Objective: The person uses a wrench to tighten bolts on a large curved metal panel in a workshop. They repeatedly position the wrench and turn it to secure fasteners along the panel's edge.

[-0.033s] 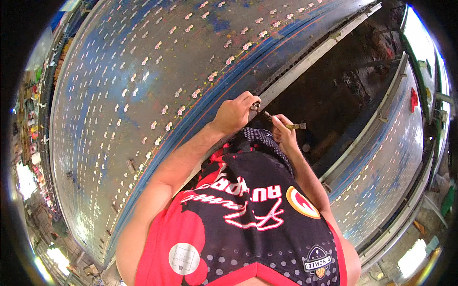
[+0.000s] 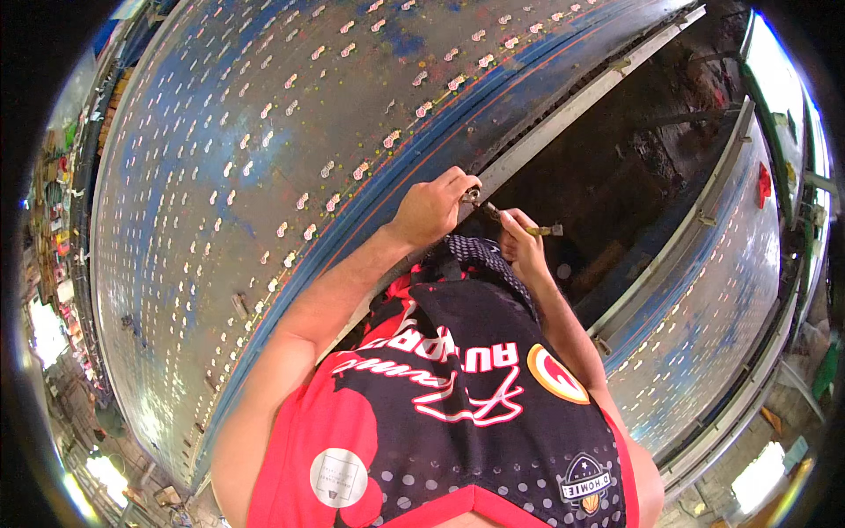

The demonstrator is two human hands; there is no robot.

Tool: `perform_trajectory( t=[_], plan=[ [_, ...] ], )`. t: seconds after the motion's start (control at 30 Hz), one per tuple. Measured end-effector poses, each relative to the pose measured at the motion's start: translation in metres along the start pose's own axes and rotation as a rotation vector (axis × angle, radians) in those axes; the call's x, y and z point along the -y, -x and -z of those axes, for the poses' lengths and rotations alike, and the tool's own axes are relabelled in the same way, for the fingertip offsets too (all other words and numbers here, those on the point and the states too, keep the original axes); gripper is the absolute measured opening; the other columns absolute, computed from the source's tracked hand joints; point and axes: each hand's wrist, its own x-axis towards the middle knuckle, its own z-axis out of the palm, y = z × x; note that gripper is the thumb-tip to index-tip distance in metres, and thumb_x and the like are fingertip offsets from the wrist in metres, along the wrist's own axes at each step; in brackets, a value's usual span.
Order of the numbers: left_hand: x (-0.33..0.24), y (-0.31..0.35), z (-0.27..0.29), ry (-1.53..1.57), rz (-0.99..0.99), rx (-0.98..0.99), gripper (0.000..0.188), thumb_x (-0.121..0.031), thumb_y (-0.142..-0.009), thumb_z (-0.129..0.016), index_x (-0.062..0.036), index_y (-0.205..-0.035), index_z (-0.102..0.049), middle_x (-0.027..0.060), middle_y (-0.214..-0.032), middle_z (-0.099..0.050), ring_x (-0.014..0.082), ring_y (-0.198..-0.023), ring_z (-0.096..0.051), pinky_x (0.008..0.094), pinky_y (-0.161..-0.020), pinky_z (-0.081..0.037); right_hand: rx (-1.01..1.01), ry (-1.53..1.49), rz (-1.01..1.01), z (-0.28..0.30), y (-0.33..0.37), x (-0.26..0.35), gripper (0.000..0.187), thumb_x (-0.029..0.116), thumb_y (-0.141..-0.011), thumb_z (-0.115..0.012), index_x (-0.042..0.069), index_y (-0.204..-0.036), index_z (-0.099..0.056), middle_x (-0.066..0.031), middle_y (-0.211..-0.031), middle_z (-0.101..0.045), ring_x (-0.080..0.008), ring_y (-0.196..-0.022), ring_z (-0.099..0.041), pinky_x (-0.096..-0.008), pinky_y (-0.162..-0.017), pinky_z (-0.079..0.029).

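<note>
My left hand (image 2: 431, 209) is at the near edge of a long printing table, its fingers pinched on a small metal fitting (image 2: 473, 195) beside the light metal edge rail. Just right of it, my right hand (image 2: 523, 246) is closed round a slim tool; a brass-coloured end (image 2: 550, 231) sticks out on the right. The tool's dark tip (image 2: 490, 210) points toward the fitting, and whether the two touch is too small to tell. My fingers cover the middle of the tool and part of the fitting.
The table's grey-blue top (image 2: 352, 97) carries rows of small printed shapes. Its metal rail (image 2: 563, 128) runs to the upper right. A dark gap separates it from a second printed table (image 2: 704, 290) on the right, where a red object (image 2: 764, 185) lies. Cluttered shelves stand far left.
The tool in my right hand has turned slightly, and that hand has shifted a little to the left. My left hand stays on the fitting.
</note>
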Motion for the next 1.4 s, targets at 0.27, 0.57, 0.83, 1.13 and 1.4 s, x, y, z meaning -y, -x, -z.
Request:
perform_trajectory(
  t=[0.27, 0.57, 0.83, 1.13, 1.4],
  plan=[
    [0.002, -0.009, 0.000, -0.059, -0.031, -0.026, 0.032, 0.000, -0.093, -0.060, -0.0113, -0.122, -0.063, 0.0102, -0.105, -0.066, 0.0391, -0.083, -0.072, 0.0484, -0.066, -0.059, 0.145, -0.365, -0.377, -0.012, -0.009, 0.012, 0.025, 0.034, -0.111, -0.063, 0.010, -0.113, -0.068, 0.0102, -0.061, -0.031, -0.0016, -0.048, -0.025, -0.0218, -0.042, -0.019],
    [0.000, -0.019, -0.004, -0.124, -0.029, 0.012, 0.031, 0.000, -0.091, -0.060, -0.0094, -0.120, -0.062, 0.0125, -0.107, -0.063, 0.0421, -0.085, -0.070, 0.0504, -0.068, -0.058, -0.044, 0.576, 0.584, -0.022, -0.012, -0.012, 0.026, 0.025, -0.108, -0.071, 0.000, -0.113, -0.071, -0.0012, -0.072, -0.066, -0.0110, -0.058, -0.057, -0.0279, -0.051, -0.044],
    [-0.013, -0.007, 0.004, 0.048, -0.124, -0.177, 0.038, 0.007, -0.089, -0.061, -0.0083, -0.123, -0.060, 0.0159, -0.112, -0.065, 0.0427, -0.092, -0.070, 0.0497, -0.073, -0.059, -0.059, 0.058, 0.199, -0.035, 0.033, 0.022, 0.020, 0.024, -0.110, -0.068, 0.004, -0.107, -0.070, 0.0074, -0.069, -0.051, -0.0011, -0.055, -0.040, -0.0234, -0.048, -0.029],
    [0.044, -0.024, 0.090, -0.309, -0.204, -0.676, 0.054, 0.009, -0.089, -0.070, -0.0189, -0.135, -0.071, 0.0056, -0.140, -0.069, 0.0256, -0.104, -0.078, 0.0355, -0.076, -0.069, -0.397, -0.807, -0.098, 0.035, 0.030, 0.040, 0.034, 0.040, -0.108, -0.068, 0.005, -0.110, -0.070, 0.0094, -0.059, -0.031, -0.0048, -0.046, -0.025, -0.0233, -0.039, -0.017],
    [0.105, 0.022, 0.097, -0.548, 0.120, -0.348, 0.040, -0.010, -0.092, -0.074, -0.0176, -0.132, -0.075, 0.0024, -0.145, -0.068, 0.0279, -0.105, -0.078, 0.0416, -0.081, -0.066, -0.306, -0.763, -0.146, 0.031, 0.004, 0.033, 0.032, 0.040, -0.108, -0.068, 0.008, -0.112, -0.067, 0.0084, -0.062, -0.032, -0.0053, -0.049, -0.028, -0.0240, -0.041, -0.021]
  ],
)
